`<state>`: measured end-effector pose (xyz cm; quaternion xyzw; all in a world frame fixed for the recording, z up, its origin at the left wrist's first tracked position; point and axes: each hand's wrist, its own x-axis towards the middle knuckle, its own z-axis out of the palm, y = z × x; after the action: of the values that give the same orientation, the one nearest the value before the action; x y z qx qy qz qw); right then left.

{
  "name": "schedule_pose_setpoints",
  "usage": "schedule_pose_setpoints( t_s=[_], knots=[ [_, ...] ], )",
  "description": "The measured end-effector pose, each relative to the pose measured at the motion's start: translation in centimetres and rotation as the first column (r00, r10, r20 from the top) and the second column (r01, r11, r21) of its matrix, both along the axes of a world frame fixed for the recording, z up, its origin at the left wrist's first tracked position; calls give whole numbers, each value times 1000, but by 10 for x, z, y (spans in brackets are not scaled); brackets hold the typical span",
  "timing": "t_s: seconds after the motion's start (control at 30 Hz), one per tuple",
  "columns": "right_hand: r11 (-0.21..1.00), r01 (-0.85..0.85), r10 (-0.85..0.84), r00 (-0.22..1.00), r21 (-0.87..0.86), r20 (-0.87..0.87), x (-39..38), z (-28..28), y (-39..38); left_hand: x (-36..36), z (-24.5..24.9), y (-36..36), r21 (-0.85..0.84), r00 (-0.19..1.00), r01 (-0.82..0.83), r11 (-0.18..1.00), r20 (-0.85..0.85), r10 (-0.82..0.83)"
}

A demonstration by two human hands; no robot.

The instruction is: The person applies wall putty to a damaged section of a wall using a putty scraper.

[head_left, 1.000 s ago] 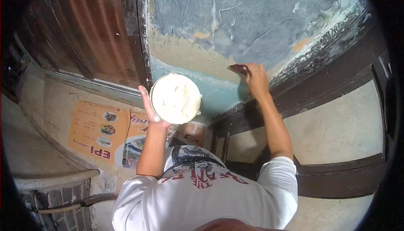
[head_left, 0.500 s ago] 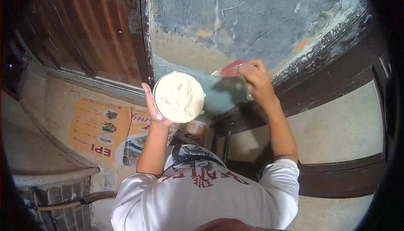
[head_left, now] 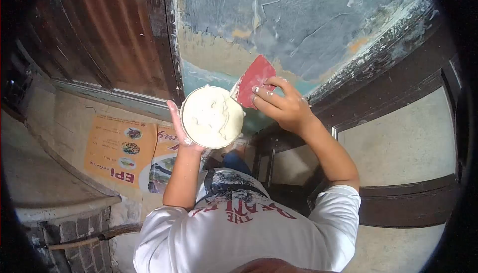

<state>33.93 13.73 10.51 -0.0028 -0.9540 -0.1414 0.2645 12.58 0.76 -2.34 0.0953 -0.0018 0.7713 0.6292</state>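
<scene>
Wall (head_left: 298, 19) close ahead, door frame (head_left: 162, 39) left of tub (head_left: 211, 116).

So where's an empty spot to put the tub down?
The pale ledge at lower left, between the poster and the bricks, is bare. So is the floor strip left of the poster. The wall above the scraper leaves room to pass a hand. It is crowded where the left hand's tub and the right hand's scraper sit close.

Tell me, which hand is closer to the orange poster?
Left. The left hand, holding the white tub, shows just beside the orange poster; the right hand, holding the red scraper, is farther off, past the tub.
</scene>
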Motion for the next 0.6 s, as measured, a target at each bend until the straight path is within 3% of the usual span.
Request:
schedule_pose_setpoints(
  t_s=[0.27, 0.6],
  knots=[
    [995, -61, 61, 998, 74, 12, -1, -1, -2, 3, 4, -1, 22, 1000, -8, 1000, -13, 8],
    [963, -26, 8, 998, -268, -67, 4, -18, 0, 11, 5, 6, -12, 999, 51, 999, 7, -51]
  ],
)
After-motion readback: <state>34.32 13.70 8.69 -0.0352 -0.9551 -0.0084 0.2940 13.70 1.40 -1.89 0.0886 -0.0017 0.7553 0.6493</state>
